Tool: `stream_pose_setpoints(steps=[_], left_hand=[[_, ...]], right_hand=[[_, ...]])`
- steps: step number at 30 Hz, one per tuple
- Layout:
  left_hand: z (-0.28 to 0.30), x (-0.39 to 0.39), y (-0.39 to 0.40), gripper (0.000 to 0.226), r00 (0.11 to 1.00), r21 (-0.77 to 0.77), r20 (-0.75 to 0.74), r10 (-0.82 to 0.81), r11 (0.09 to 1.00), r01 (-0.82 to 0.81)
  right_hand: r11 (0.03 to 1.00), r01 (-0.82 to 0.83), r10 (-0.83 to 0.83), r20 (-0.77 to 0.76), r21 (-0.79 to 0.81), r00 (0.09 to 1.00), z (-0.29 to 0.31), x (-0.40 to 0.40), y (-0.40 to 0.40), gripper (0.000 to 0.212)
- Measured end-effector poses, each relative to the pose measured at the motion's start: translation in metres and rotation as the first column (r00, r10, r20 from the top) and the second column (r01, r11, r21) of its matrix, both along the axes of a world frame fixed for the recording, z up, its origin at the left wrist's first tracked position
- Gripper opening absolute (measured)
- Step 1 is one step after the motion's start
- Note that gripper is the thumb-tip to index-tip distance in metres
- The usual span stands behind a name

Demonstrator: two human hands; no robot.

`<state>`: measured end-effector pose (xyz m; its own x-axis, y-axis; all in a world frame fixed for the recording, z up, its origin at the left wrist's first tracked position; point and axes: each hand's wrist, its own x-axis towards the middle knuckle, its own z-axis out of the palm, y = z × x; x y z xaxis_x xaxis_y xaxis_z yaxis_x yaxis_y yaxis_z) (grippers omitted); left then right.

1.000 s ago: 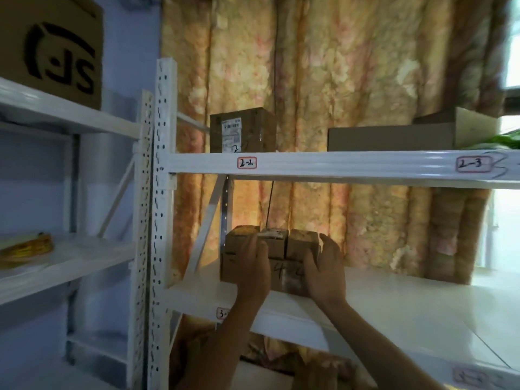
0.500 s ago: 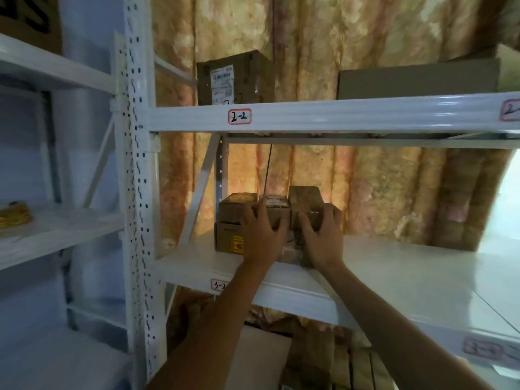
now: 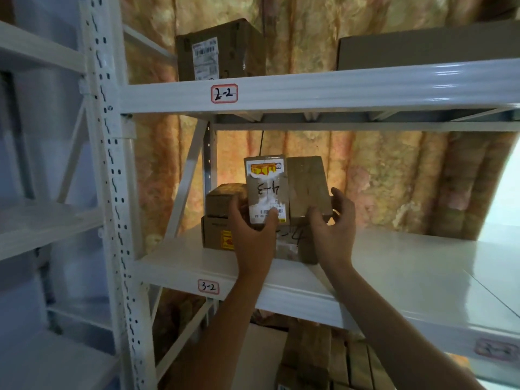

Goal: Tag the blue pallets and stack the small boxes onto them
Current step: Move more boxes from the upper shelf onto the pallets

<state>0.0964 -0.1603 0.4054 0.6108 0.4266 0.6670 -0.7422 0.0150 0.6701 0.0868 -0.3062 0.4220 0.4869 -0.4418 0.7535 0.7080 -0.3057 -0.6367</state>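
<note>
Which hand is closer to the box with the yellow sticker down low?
Left. The left hand overlaps the yellow-sticker box, gripping the labelled box above; the right hand holds the plain box farther right.

A single head-worn wide-angle camera looks forward and slightly up into a white rack, close enough that both forearms reach in from 6 o'clock. The shelf beam tagged 2-2 point(image 3: 224, 93) crosses at 12 o'clock, seen partly from beneath; the shelf tagged 3-2 point(image 3: 208, 286) lies below centre, seen from above. The perforated upright point(image 3: 112, 175) bows at 9 o'clock from lens distortion. No second view shares the scene
</note>
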Motion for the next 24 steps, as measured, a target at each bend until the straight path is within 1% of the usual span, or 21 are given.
stream_pose_setpoints(steps=[2, 7, 10, 14, 16, 19, 21, 22, 23, 24], left_hand=[[0.001, 0.001, 0.001, 0.066, 1.000, 0.031, 0.014, 0.028, 0.999, -0.029], [0.000, -0.001, 0.002, 0.068, 0.997, 0.036, 0.057, 0.046, 0.998, -0.048], [-0.001, -0.001, 0.002, 0.072, 0.995, 0.018, 0.089, 0.049, 0.999, -0.051], [0.001, -0.015, 0.002, 0.074, 0.996, 0.018, 0.082, 0.025, 0.999, -0.027], [-0.001, -0.031, 0.001, 0.075, 0.996, 0.037, 0.091, 0.021, 0.999, -0.025], [-0.009, -0.073, -0.006, 0.072, 0.991, 0.046, 0.108, 0.081, 0.995, -0.086], [-0.014, -0.108, -0.018, 0.071, 0.992, 0.009, 0.082, 0.092, 0.996, -0.093], [-0.018, -0.128, -0.027, 0.072, 0.997, -0.016, 0.053, 0.057, 0.998, -0.056], [-0.021, -0.150, -0.038, 0.071, 1.000, -0.031, 0.025, 0.003, 1.000, -0.002], [-0.026, -0.172, -0.052, 0.070, 0.998, -0.039, 0.002, -0.056, 0.998, 0.056]], right_hand=[[0.999, -0.041, 0.040, 0.012, 0.014, 0.999, 0.000, 0.001, -0.001, 0.047], [0.983, -0.180, 0.180, -0.004, 0.024, 0.984, -0.001, -0.002, -0.001, 0.037], [0.979, -0.201, 0.201, 0.026, 0.033, 0.979, -0.003, -0.004, -0.002, 0.035], [0.975, -0.217, 0.214, 0.062, 0.039, 0.975, -0.004, -0.023, 0.003, 0.032], [0.978, -0.206, 0.202, 0.065, 0.047, 0.977, -0.007, -0.042, 0.002, 0.034], [0.983, -0.180, 0.179, 0.060, 0.017, 0.982, -0.021, -0.085, -0.007, 0.047], [0.982, -0.190, 0.189, 0.051, 0.014, 0.981, -0.030, -0.122, -0.022, 0.054], [0.975, -0.220, 0.218, 0.034, 0.045, 0.975, -0.036, -0.143, -0.033, 0.054], [0.955, -0.279, 0.280, 0.008, 0.105, 0.960, -0.042, -0.163, -0.047, 0.053], [0.915, -0.357, 0.367, -0.022, 0.189, 0.930, -0.050, -0.185, -0.062, 0.052]])
